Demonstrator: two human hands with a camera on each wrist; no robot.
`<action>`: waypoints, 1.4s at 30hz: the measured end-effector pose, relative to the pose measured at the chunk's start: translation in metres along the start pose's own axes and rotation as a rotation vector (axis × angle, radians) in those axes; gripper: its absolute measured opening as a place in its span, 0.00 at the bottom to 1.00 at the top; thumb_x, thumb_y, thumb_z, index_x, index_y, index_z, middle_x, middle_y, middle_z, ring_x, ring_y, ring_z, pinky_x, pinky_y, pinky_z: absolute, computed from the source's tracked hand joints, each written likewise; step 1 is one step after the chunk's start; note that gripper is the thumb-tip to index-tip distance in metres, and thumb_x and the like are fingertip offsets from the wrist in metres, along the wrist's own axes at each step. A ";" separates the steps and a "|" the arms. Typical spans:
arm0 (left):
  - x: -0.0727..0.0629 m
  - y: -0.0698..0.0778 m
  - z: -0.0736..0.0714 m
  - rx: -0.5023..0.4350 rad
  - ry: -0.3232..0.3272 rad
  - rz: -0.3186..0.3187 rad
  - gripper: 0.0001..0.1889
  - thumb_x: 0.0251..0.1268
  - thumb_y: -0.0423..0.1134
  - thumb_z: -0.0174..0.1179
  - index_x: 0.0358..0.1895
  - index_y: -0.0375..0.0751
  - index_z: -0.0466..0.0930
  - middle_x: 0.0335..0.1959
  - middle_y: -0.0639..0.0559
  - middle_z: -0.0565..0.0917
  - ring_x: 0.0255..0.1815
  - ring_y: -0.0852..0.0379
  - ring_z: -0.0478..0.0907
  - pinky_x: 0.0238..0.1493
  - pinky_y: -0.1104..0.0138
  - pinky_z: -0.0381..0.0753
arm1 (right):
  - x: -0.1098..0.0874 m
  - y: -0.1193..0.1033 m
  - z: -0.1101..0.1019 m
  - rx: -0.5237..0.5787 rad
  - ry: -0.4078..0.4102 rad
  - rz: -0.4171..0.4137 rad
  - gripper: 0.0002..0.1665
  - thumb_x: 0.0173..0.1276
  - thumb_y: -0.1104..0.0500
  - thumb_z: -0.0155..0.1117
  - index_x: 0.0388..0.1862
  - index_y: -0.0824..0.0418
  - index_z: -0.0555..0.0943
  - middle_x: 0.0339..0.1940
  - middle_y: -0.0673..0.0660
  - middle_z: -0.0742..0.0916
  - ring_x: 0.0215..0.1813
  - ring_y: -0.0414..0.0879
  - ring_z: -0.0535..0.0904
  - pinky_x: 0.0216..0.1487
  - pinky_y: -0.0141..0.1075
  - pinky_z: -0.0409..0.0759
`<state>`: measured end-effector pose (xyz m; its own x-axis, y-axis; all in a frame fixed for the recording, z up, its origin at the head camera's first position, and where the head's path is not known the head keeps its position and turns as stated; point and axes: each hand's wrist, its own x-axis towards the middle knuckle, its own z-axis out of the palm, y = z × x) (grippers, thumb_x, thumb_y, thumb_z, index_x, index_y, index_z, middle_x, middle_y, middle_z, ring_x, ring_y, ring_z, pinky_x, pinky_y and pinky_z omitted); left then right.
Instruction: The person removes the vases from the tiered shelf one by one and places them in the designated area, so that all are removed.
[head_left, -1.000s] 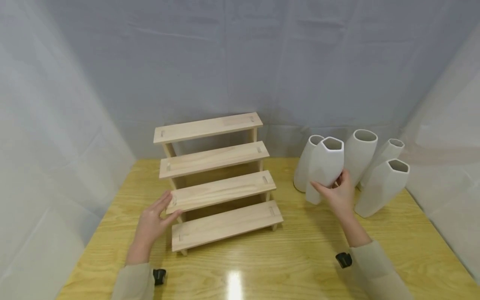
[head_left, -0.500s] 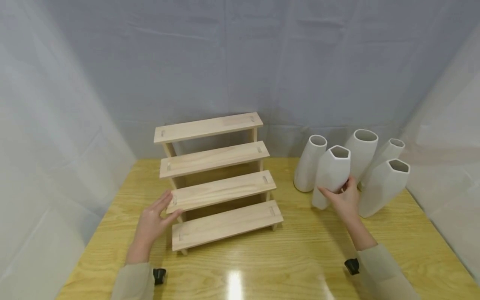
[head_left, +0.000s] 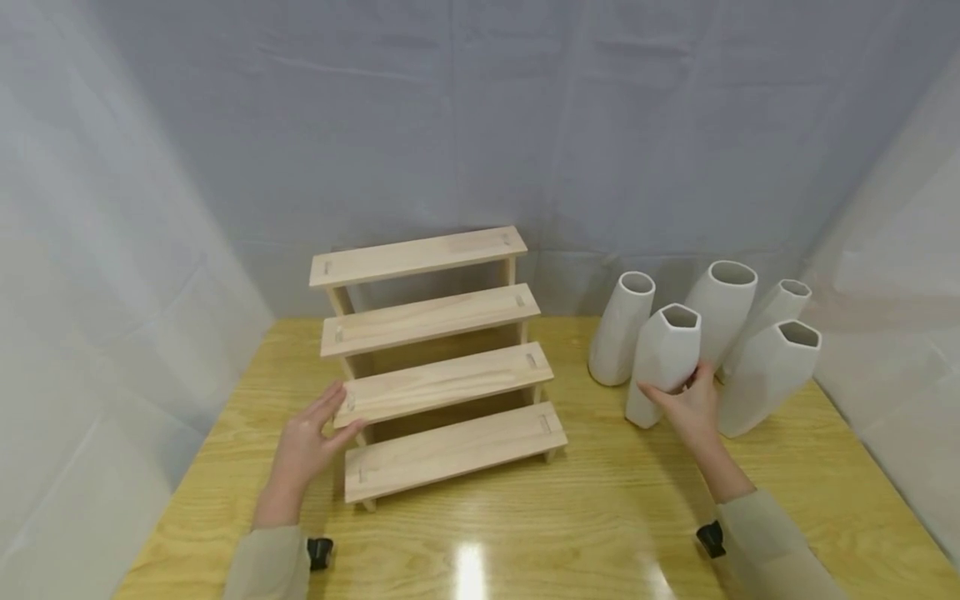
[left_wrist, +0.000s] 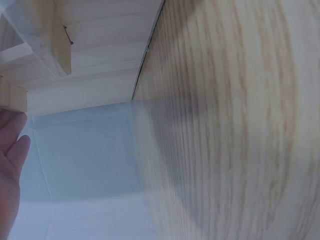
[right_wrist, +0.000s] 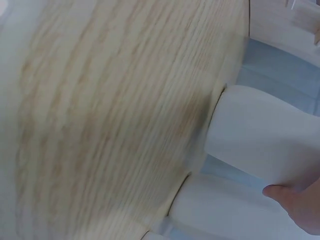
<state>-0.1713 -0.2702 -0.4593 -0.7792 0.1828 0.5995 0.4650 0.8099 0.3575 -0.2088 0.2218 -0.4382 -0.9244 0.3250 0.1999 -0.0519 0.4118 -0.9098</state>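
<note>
In the head view, my right hand point(head_left: 686, 408) grips a white faceted vase point(head_left: 666, 354) low on its body, thumb on the left side. This vase is almost upright; I cannot tell whether its base meets the table. Beside it on the left, a white round-mouthed vase point(head_left: 620, 333) stands on the wood. My left hand point(head_left: 306, 437) touches the left end of a pale wooden stepped stand point(head_left: 446, 383), fingertips at its second-lowest board. The left wrist view shows those fingers point(left_wrist: 11, 137) against the wood, partly cut off. In the right wrist view, my thumb point(right_wrist: 285, 197) lies against white vase surfaces.
Behind the gripped vase stand a wide round-mouthed vase point(head_left: 722, 312) and a slimmer vase point(head_left: 780, 308). An angular vase point(head_left: 772, 375) leans outward just right of my right hand. Pale cloth point(head_left: 480, 125) encloses the wooden table point(head_left: 600, 517) at the back and sides.
My right hand has moved the faceted vase rightward, towards me and lower, so the round-mouthed vase on its left shows more fully. My left hand stays at the stand.
</note>
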 end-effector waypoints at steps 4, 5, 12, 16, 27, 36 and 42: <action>0.000 0.000 0.000 -0.012 -0.004 -0.006 0.32 0.41 0.38 0.69 0.51 0.25 0.71 0.53 0.33 0.71 0.49 0.37 0.72 0.45 0.50 0.73 | 0.000 0.005 0.000 -0.004 -0.002 0.006 0.44 0.46 0.62 0.72 0.55 0.73 0.56 0.53 0.70 0.69 0.57 0.59 0.65 0.55 0.51 0.66; -0.001 0.001 0.000 -0.014 -0.004 -0.007 0.32 0.41 0.38 0.69 0.51 0.25 0.71 0.53 0.33 0.71 0.49 0.37 0.72 0.45 0.50 0.73 | 0.000 0.006 0.000 -0.007 -0.002 0.008 0.44 0.46 0.62 0.72 0.55 0.73 0.56 0.53 0.70 0.69 0.57 0.59 0.65 0.55 0.51 0.66; -0.001 0.000 0.001 -0.016 0.001 0.001 0.31 0.43 0.40 0.68 0.51 0.25 0.71 0.54 0.34 0.71 0.48 0.37 0.72 0.44 0.51 0.74 | 0.000 0.007 0.000 -0.029 0.008 0.012 0.44 0.46 0.61 0.72 0.55 0.73 0.56 0.52 0.70 0.69 0.55 0.59 0.66 0.54 0.51 0.66; -0.001 0.000 0.001 -0.019 0.007 0.007 0.31 0.44 0.41 0.68 0.51 0.25 0.71 0.53 0.34 0.71 0.48 0.37 0.72 0.44 0.51 0.74 | 0.000 0.010 0.000 -0.040 0.011 0.015 0.44 0.45 0.61 0.72 0.55 0.73 0.56 0.51 0.70 0.70 0.54 0.59 0.66 0.53 0.50 0.67; -0.002 0.000 0.002 -0.016 0.004 0.002 0.31 0.41 0.38 0.69 0.51 0.25 0.71 0.53 0.33 0.71 0.47 0.37 0.73 0.42 0.51 0.75 | -0.001 0.012 0.000 -0.034 0.001 0.024 0.45 0.46 0.61 0.72 0.56 0.72 0.55 0.53 0.71 0.69 0.56 0.60 0.66 0.54 0.51 0.66; 0.000 0.003 -0.001 -0.015 -0.016 -0.043 0.33 0.44 0.42 0.68 0.53 0.25 0.70 0.54 0.34 0.70 0.47 0.37 0.72 0.44 0.49 0.73 | 0.001 0.015 0.001 0.000 0.031 -0.022 0.44 0.44 0.65 0.72 0.56 0.73 0.56 0.52 0.70 0.69 0.55 0.60 0.67 0.53 0.50 0.68; 0.000 0.003 -0.002 -0.017 -0.031 -0.064 0.33 0.43 0.40 0.68 0.54 0.26 0.69 0.55 0.35 0.70 0.48 0.37 0.72 0.45 0.49 0.73 | 0.002 0.020 0.000 0.016 0.023 -0.028 0.47 0.45 0.64 0.72 0.58 0.73 0.54 0.54 0.70 0.68 0.56 0.61 0.65 0.54 0.51 0.67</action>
<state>-0.1695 -0.2685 -0.4567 -0.8198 0.1486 0.5531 0.4212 0.8107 0.4065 -0.2120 0.2306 -0.4557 -0.9133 0.3332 0.2341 -0.0844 0.4074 -0.9093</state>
